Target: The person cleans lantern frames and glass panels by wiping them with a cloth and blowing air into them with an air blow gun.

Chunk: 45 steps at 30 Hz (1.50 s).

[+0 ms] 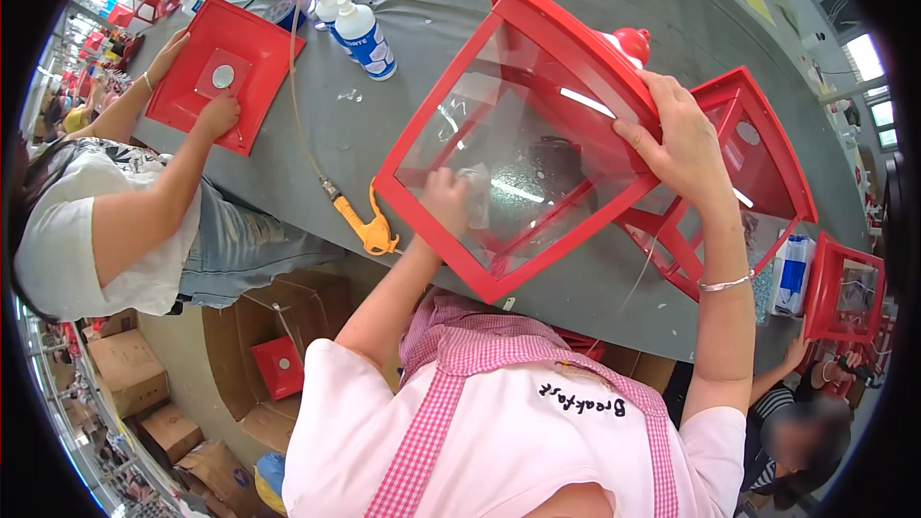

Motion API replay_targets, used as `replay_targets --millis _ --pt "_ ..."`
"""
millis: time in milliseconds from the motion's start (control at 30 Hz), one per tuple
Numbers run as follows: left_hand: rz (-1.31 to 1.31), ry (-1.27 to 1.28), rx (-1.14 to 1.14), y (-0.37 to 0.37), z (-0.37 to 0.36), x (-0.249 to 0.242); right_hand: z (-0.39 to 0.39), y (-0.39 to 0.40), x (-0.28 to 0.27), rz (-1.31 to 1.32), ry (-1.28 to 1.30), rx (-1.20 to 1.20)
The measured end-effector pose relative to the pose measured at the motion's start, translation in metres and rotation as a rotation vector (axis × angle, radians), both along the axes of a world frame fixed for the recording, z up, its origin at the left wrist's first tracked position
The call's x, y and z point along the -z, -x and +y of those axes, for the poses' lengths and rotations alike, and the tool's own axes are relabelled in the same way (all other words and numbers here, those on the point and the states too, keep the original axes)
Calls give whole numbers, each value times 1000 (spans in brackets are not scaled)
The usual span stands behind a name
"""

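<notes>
A large red lantern-like case (436, 134) with clear panes is tilted over the grey table in front of me. My right hand (676, 129) grips its upper right edge, thumb on the near side and fingers over the rim. Behind or inside the clear pane, my left hand (444, 203) is closed around what looks like a crumpled whitish cloth (476, 190), blurred by the pane. Just right of my right hand stands a second red case (758, 101) with clear panes. A yellow air blow gun (365, 225) on a hose lies left of my left hand.
White-and-blue bottles (367, 43) stand on the table (422, 29). At left, a co-worker (144, 221) handles a red square part (225, 72); another person (806, 432) is at lower right near a smaller red case (844, 288). An open cardboard box (235, 345) sits below.
</notes>
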<state>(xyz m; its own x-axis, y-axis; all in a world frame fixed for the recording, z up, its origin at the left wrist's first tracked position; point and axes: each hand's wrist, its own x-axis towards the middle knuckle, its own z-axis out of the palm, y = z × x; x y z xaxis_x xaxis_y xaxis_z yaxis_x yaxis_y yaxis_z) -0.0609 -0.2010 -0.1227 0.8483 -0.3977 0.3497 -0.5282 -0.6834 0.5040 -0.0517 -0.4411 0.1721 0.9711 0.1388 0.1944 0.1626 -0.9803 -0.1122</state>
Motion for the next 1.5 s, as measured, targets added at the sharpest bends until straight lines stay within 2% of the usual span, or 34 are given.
replay_targets --millis 67,167,200,267,367,400,500,667,767,900,967,1000,1067,1133,1200,1233,1300,1367,1500 --pt "-63 26 -2 5 -14 -1 -1 2 0 0 12 1" --pt "99 138 281 24 -33 -3 -1 3 0 7 23 -4" --pt "106 140 278 14 -33 -4 -2 3 0 3 14 -6" --pt "-11 -24 16 -27 -31 -4 -2 3 1 -6 -5 -9" --pt "-84 -29 -94 -60 -27 -5 -1 4 0 9 -2 -6" --pt "-81 -29 -100 -57 -25 -9 0 3 0 18 -2 -3" --pt "-311 56 -161 -36 -17 -33 3 4 0 18 -15 -4" --pt "-182 91 -149 -33 -18 -45 2 4 -2 29 -37 14" --pt "-98 29 -60 -47 -19 -5 2 4 -2 22 -36 10" --pt "-7 29 108 -1 -17 4 4 4 -4 35 -46 19" --pt "-31 142 580 22 -19 -2 4 1 -4 50 -62 32" --pt "-27 140 584 13 -26 3 3 0 -4 43 -57 23" --pt "149 45 169 -29 -49 21 2 0 -4 26 -43 11" --pt "-149 64 16 -93 -57 -23 2 0 -5 32 -42 20" --pt "-36 191 -104 -129 -84 -30 2 -3 -6 31 -44 9" --pt "-31 195 -109 -119 -87 -32 3 -2 -5 37 -39 5" --pt "199 214 230 -82 -86 -37 4 -2 -6 43 -45 8" --pt "-28 152 645 -38 -80 -9 3 -5 -8 43 -51 8" --pt "115 76 493 -66 -93 -24 4 -6 -5 18 -49 8"
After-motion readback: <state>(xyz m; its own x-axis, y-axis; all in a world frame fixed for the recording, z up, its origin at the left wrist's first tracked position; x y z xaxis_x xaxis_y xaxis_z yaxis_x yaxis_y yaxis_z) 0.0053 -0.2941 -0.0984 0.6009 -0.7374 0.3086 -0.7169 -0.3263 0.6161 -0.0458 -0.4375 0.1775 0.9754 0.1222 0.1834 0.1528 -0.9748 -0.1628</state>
